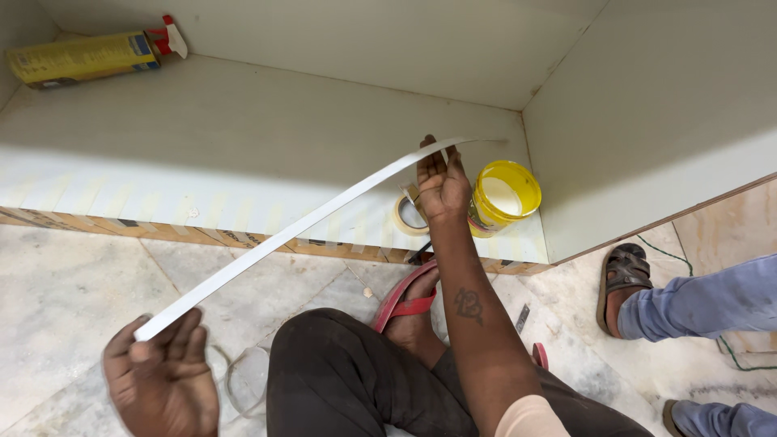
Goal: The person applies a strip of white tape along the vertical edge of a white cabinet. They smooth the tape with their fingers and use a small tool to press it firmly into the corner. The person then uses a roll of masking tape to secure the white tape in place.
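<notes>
Both hands gripping long white flexible edging strip: left hand pinching near end, right hand clamping far end. Strip bowing; risk of kinking, or knocking open yellow plastic tub.

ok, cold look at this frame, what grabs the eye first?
A long white flat strip runs diagonally across the middle, pinched by the left hand at lower left and the right hand near its far end over the pale cabinet panel. Beside the right hand stand an open yellow round tub and a roll of tape. A yellow spray bottle lies top left.
</notes>
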